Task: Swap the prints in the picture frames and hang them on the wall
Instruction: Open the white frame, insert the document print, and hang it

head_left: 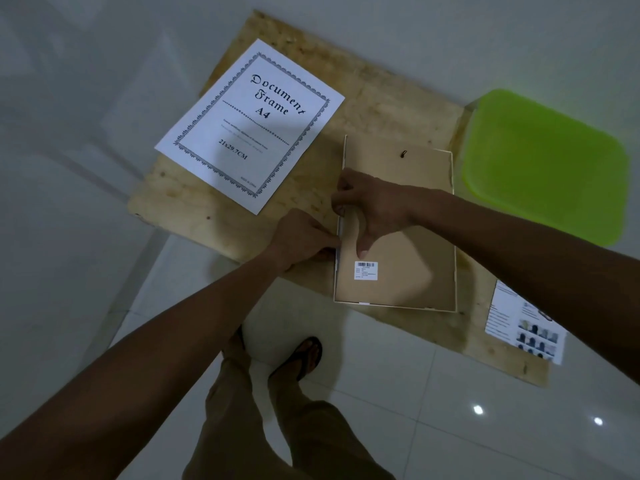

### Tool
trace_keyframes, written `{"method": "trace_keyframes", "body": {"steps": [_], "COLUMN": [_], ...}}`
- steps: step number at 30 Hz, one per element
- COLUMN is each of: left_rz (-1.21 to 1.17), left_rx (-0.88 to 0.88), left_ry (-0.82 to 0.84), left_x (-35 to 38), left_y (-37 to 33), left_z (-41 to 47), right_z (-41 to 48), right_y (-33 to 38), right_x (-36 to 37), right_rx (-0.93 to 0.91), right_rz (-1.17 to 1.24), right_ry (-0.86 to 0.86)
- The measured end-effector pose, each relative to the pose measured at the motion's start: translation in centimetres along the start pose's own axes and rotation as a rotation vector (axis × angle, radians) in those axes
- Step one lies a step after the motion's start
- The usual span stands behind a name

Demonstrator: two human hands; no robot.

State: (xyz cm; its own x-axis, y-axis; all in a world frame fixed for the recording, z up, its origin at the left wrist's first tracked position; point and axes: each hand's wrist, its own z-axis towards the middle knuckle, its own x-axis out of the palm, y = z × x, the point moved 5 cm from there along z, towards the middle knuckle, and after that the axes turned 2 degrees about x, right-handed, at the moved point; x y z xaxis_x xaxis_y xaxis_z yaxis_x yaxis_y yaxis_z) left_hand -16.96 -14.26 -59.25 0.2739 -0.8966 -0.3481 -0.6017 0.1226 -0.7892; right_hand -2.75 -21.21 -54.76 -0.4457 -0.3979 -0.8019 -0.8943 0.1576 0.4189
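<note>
A picture frame [408, 275] lies face down on a plywood board [381, 105], its brown backing up, with a barcode sticker [365, 270] and a small hanger hook [403, 154]. My left hand [301, 237] pinches the frame's left edge from outside. My right hand [370, 209] reaches across the backing, fingers on the same left edge and thumb pressed on the backing. A white print reading "Document Frame A4" [249, 126] lies loose on the board, up and to the left of the frame.
A bright green plastic lid or tray [547, 168] sits right of the board. A printed sheet with small photos [523, 323] lies at the board's lower right corner. White tiled floor surrounds the board; my sandalled feet [304, 358] stand just below it.
</note>
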Motion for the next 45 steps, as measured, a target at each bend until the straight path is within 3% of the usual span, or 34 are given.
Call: {"method": "trace_keyframes", "body": {"steps": [10,25,32,45], "left_rz": [-0.179,0.039,0.042,0.173], "left_rx": [-0.013,0.021,0.053,0.081], "left_ry": [0.033,-0.028,-0.038,0.031], "left_x": [0.0,-0.1,0.0,-0.4], "left_y": [0.6,-0.1,-0.1,-0.3], "left_z": [-1.0,-1.2,-1.5,-0.8], "right_z": [-0.5,-0.9,-1.3,1.0], "right_y": [1.6,2.7,3.3,3.6], "right_x": [-0.9,-1.8,0.4,-1.2], "right_rx": [-0.064,-0.029,0.037,0.109], "right_rz": [-0.086,-0.169,-0.371,-0.306], "right_ry": [-0.045,-0.045,0.12,0.203]}}
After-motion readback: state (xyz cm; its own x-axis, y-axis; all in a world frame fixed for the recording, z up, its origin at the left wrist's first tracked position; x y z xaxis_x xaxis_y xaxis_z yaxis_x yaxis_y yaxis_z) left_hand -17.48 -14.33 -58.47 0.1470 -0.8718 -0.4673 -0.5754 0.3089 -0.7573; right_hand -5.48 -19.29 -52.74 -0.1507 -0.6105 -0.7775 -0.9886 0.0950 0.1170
